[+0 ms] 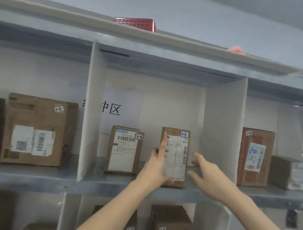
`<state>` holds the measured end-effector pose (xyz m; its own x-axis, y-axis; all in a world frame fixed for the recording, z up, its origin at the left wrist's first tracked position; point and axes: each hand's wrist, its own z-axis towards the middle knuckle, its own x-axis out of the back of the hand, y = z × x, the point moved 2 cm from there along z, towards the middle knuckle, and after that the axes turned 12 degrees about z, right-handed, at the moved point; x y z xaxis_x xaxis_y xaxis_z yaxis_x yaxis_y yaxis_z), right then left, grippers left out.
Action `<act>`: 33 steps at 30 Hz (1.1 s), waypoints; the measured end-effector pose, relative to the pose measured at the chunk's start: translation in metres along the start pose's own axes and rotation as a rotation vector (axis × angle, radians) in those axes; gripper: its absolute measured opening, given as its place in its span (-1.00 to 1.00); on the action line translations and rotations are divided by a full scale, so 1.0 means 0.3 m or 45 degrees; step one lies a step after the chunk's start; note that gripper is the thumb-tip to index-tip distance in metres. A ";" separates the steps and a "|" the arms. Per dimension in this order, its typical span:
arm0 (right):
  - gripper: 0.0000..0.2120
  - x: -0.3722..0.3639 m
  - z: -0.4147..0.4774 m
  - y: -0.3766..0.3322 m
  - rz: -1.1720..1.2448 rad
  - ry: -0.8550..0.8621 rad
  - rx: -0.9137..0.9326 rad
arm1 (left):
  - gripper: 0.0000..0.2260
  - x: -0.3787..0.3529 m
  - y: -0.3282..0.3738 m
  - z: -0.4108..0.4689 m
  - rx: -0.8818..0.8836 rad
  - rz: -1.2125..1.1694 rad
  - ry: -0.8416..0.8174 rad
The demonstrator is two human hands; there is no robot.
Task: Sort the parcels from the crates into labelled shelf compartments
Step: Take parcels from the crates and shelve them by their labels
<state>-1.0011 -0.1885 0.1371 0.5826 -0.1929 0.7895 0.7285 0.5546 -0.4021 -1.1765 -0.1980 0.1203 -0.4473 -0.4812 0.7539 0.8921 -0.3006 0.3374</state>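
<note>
Both forearms reach up from the bottom of the view to the grey metal shelf (pixel 105 183). Between my hands stands the tall brown cardboard parcel with a white shipping label and a handwritten "1-3" tag (pixel 177 153). It is upright at the front edge of the middle compartment.

Sorting looks well under way. Just beyond my left hand (pixel 157 163) a squat brown cardboard box, also tagged "1-3" (pixel 124 150), shares this compartment. Further out on that side, past a white divider, sits a large brown carton tagged "1-2" (pixel 37 131). Beyond my right hand (pixel 205 175), past the other divider, stands a reddish-brown box tagged "1-4" (pixel 255 157). Under my arms, more brown boxes marked "2-3" (pixel 171 225) fill the lower level. No crates are in view, so I cannot judge how many parcels remain.

This parcel seems to be in the right compartment and needs at most squaring up. My left hand lies against its left side, forefinger straight up the front edge, thumb spread away. My right hand is spread wide with straight fingers, just beside its right side. Whether it touches, I cannot tell.
</note>
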 end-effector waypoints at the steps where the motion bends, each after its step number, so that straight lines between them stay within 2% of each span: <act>1: -0.36 -0.003 0.017 0.009 -0.001 0.000 -0.007 | 0.27 -0.015 -0.003 0.017 -0.002 -0.009 0.001; 6: -0.34 -0.020 0.089 0.059 0.023 -0.031 -0.022 | 0.21 -0.074 0.002 0.109 -0.003 -0.019 -0.013; 11: -0.42 -0.019 0.149 0.111 0.115 -0.053 0.021 | 0.22 -0.145 0.006 0.189 0.092 -0.044 -0.038; 18: -0.44 -0.030 0.228 0.200 0.138 -0.085 0.096 | 0.20 -0.195 0.026 0.244 0.197 -0.028 0.043; 22: -0.47 -0.028 0.244 0.215 0.150 -0.101 0.127 | 0.27 -0.201 0.018 0.265 0.252 -0.002 0.106; 26: -0.51 -0.031 0.249 0.223 0.125 -0.097 0.126 | 0.34 -0.221 0.007 0.260 0.277 0.047 0.148; 33: -0.66 -0.016 0.217 0.219 0.145 -0.045 0.160 | 0.28 -0.177 0.039 0.172 0.274 0.094 0.127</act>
<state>-0.9795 -0.0983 0.1370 0.6445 -0.0956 0.7586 0.6063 0.6683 -0.4309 -1.1390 -0.1335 0.1134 -0.3751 -0.5773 0.7253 0.9110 -0.0848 0.4036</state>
